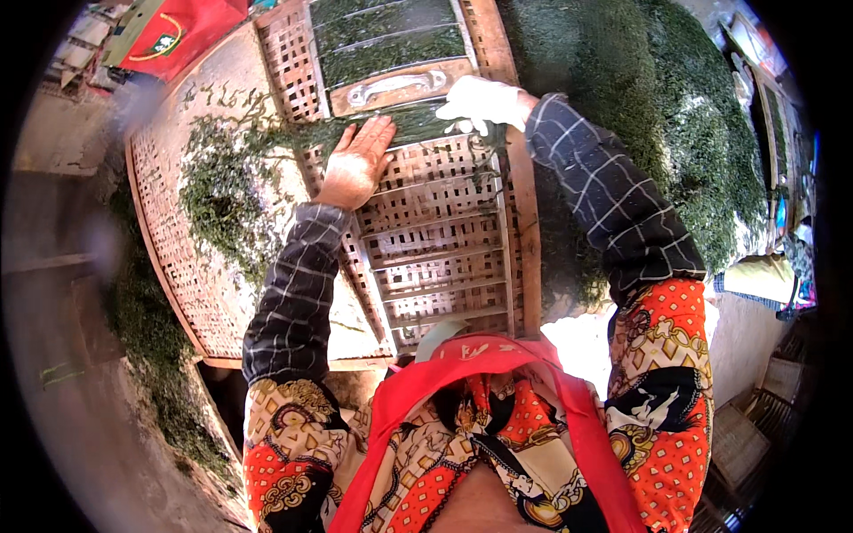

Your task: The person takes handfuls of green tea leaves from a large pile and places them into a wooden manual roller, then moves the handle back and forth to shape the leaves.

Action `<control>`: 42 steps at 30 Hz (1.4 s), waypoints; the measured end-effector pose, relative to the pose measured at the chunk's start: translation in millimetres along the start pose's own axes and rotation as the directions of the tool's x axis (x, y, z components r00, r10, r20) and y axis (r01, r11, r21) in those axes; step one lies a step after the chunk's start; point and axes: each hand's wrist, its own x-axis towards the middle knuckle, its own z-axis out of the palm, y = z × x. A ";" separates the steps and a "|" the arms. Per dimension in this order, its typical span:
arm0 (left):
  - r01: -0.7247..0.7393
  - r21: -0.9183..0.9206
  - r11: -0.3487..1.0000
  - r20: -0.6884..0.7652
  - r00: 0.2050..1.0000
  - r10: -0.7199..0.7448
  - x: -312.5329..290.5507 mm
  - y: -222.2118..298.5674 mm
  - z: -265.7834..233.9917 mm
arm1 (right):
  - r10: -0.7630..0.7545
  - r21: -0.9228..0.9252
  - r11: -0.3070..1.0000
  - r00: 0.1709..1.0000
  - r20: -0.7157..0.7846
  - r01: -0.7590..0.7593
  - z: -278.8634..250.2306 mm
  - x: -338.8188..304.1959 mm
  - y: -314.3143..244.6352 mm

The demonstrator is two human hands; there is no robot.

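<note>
Laid crosswise in the slatted wooden frame [505, 240], directly between both hands: a strip of dark green shredded strands [418, 124]. At its left end, the left hand [359, 162], flat and open with fingers extended; at its right end, the right hand [480, 105], brightly lit, fingers bent downward, impossible to tell whether gripping or only pressing. Just beyond the strip, close against it, a wooden board with a pale pull handle [397, 86]; past that, slatted sections full of more green. Nearer the body, bare slats over woven bamboo lattice [169, 231]. Left of the left hand, a loose green heap [222, 195]; right of the frame, a broad green spread [622, 80]; at far upper left, a red bag [191, 35].
</note>
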 end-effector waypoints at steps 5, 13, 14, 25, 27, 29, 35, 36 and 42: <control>-0.027 0.039 0.999 0.006 1.000 0.027 0.0 -2.3 -3.8 | 0.212 -0.004 0.977 0.977 -0.013 -0.212 -51.9 -39.6 14.7; -0.179 -0.142 0.974 -0.213 0.966 0.147 62.7 52.5 11.5 | -0.392 -0.510 0.838 0.435 -0.811 -0.195 -37.4 -114.2 137.3; -0.132 -0.060 0.989 -0.166 0.979 0.120 49.1 36.4 32.2 | -0.359 -0.464 0.865 0.406 -0.840 -0.194 -23.6 -125.8 143.1; -0.013 0.160 0.987 -0.051 0.998 0.021 55.0 46.5 39.4 | 0.506 0.527 0.752 -0.164 -0.846 -0.396 47.6 -417.8 356.5; 0.009 0.189 0.982 -0.020 1.000 -0.005 52.6 45.5 35.1 | 0.529 0.564 0.708 -0.210 -0.822 -0.424 22.7 -403.6 331.9; -0.007 0.188 0.982 -0.014 1.000 0.009 56.6 47.6 33.2 | 0.494 0.570 0.696 -0.285 -0.822 -0.437 -1.1 -391.8 344.3; 0.004 0.166 0.986 -0.002 1.000 -0.004 58.5 49.0 29.2 | 0.570 0.603 0.798 -0.299 -0.765 -0.022 -36.6 -408.0 393.9; 0.020 0.167 0.986 0.005 1.000 -0.021 56.3 49.3 27.4 | 0.619 0.624 0.778 -0.243 -0.747 0.064 -38.1 -412.1 394.5; 0.012 0.190 0.982 0.002 1.000 -0.013 59.5 50.6 30.9 | 0.332 0.410 0.840 -0.260 -0.907 -0.355 -45.1 -396.1 390.8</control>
